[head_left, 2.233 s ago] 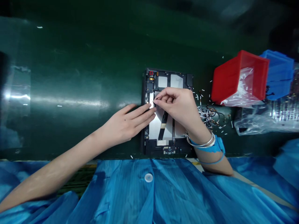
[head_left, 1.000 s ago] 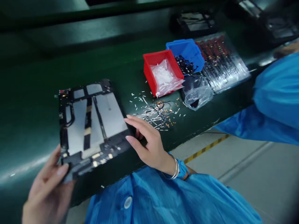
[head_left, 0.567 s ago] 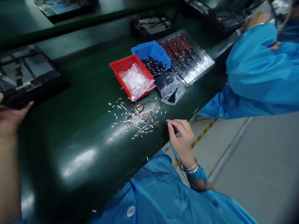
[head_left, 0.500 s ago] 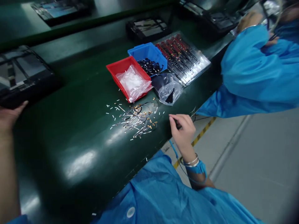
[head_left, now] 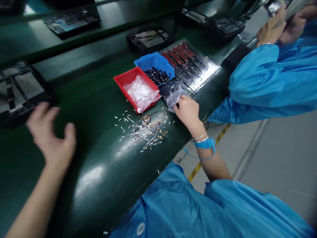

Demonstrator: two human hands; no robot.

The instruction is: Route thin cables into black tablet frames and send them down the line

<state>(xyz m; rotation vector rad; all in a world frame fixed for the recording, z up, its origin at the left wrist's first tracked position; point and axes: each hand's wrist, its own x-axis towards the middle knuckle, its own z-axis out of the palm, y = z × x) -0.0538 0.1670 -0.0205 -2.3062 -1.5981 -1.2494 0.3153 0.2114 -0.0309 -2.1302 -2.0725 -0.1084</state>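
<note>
Now the left hand (head_left: 51,132) hangs empty over the green belt (head_left: 99,172), fingers spread apart, having let go of the opened tablet frame (head_left: 17,89) it carried aside a second ago; that frame lies just beyond its fingertips at the left edge, apart from the hand. Nearer the person's blue smock, the right hand (head_left: 187,110) has left the belt's edge and gone forward to the clear plastic bag (head_left: 174,94), its fingers curled at the bag's crumpled mouth; whether they pinch anything inside is hidden. By this shift the finished frame looks set aside and a fresh part is being sought. Between the hands lies the scatter of small wires and connectors (head_left: 146,127), untouched. Just past it stand the red bin (head_left: 126,79) and blue bin (head_left: 155,61), then the tray of flex strips (head_left: 190,64). Farther off, more frames rest on the belt, and a co-worker's sleeve (head_left: 267,79) shows at the right.
</note>
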